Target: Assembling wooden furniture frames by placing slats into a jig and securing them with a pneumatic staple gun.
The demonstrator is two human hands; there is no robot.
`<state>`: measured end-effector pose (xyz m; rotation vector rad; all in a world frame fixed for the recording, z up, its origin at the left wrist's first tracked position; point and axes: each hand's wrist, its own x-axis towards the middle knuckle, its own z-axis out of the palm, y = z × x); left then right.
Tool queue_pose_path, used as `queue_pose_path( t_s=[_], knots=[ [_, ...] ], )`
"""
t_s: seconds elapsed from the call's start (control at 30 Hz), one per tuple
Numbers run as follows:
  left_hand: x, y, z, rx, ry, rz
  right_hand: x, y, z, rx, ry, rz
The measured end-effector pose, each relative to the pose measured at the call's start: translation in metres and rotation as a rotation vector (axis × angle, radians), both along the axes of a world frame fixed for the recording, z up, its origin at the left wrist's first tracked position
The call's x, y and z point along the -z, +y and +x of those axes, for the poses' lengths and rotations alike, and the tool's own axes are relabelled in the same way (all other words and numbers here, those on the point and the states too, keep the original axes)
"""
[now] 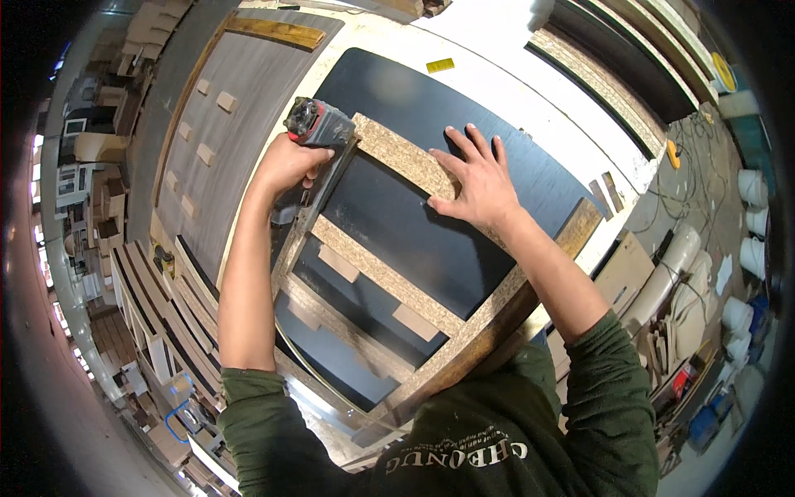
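Observation:
My left hand [286,164] is closed around the handle of a grey and black nail gun [327,128] with red trim. The tool's nose end is at the far left corner of a chipboard frame [389,277], which lies on a dark panel [389,83]. With fingers spread, my right hand [480,186] presses on the frame's far chipboard strip [397,153]. Small wooden blocks [339,263] sit against the inner strips. A thin pale hose [302,356] curves along the frame's near left side.
Left of the frame lies a grey wood-grain panel [248,91] with several small blocks on it. A yellow piece [440,65] rests on the white tabletop beyond. Stacked boards [613,66] stand at far right; cables [700,174] and white buckets [752,189] are on the floor.

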<state>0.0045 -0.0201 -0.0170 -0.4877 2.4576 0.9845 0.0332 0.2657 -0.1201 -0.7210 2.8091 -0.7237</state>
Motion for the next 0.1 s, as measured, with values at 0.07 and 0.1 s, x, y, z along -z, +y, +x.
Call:
queue_pose_path(
  t_s=[0.07,0.1],
  knots=[
    [0.0007,-0.0037,-0.0017,-0.016,0.016,0.043,-0.0006,-0.0009,-0.0008,-0.001,-0.013,0.006],
    [-0.0028,-0.0042,-0.0021,-0.024,0.023,0.069,-0.002,-0.0013,-0.0012,-0.005,-0.02,0.01]
  ],
)
